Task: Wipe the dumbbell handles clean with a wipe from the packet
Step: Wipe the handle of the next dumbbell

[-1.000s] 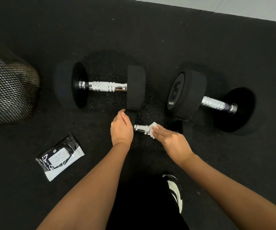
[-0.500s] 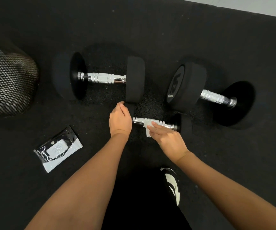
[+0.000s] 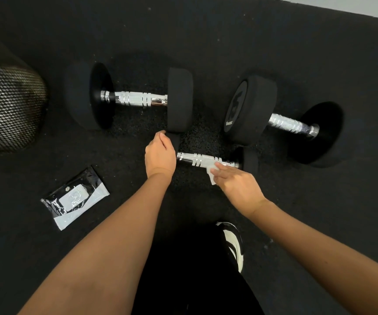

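Note:
A small black dumbbell with a chrome handle [image 3: 197,159] lies on the dark floor in front of me. My left hand [image 3: 160,153] grips its left weight head. My right hand [image 3: 235,181] presses a white wipe [image 3: 211,171] against the right part of the handle, fingers laid over the wipe. Behind it lie two larger black dumbbells, one at the left [image 3: 135,99] and one at the right [image 3: 290,123], each with a chrome handle. The wipe packet [image 3: 75,197], black and silver, lies on the floor to my left.
A black mesh object [image 3: 6,103] stands at the left edge. My black-and-white shoe [image 3: 234,243] and dark trouser leg are below my hands. Pale flooring [image 3: 365,5] starts past the far edge of the black mat.
My right hand has slid the wipe to the right along the small dumbbell's handle, baring more chrome at the left. My left hand has stayed on the weight head.

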A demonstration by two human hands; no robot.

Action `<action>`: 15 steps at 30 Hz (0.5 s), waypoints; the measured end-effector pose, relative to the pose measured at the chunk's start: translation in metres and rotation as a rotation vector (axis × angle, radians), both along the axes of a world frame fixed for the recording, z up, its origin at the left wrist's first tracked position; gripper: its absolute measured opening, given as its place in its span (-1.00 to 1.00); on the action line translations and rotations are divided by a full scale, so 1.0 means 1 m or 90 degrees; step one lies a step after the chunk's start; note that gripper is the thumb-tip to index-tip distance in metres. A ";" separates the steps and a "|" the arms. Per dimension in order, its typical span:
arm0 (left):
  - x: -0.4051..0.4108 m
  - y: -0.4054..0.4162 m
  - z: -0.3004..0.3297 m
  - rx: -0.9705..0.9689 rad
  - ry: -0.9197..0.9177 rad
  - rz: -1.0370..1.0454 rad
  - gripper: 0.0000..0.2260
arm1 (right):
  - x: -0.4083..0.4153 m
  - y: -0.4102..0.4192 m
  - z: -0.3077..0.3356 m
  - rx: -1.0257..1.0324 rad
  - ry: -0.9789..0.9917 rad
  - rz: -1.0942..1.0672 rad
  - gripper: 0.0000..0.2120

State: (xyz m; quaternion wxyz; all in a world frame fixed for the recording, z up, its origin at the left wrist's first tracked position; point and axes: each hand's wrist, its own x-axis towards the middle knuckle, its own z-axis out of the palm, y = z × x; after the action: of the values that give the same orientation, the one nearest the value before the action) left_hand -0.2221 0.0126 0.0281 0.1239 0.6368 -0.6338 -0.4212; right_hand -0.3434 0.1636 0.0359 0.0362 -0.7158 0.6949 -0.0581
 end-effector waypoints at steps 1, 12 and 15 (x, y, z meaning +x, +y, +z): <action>0.000 0.000 -0.001 -0.001 0.001 0.002 -0.64 | 0.006 0.003 0.008 0.042 -0.041 -0.075 -0.78; 0.000 -0.001 -0.002 -0.002 0.003 0.011 -0.63 | 0.046 -0.037 0.001 -0.104 -1.335 -1.214 -0.70; 0.000 0.000 0.000 -0.004 -0.002 0.011 -0.64 | 0.045 -0.055 0.002 -0.075 -1.326 -1.225 -0.77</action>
State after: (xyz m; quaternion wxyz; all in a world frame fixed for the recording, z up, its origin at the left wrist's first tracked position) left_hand -0.2225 0.0128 0.0278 0.1281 0.6425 -0.6300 -0.4170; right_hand -0.2980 0.1088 0.0381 0.4411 0.3985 0.5561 -0.5809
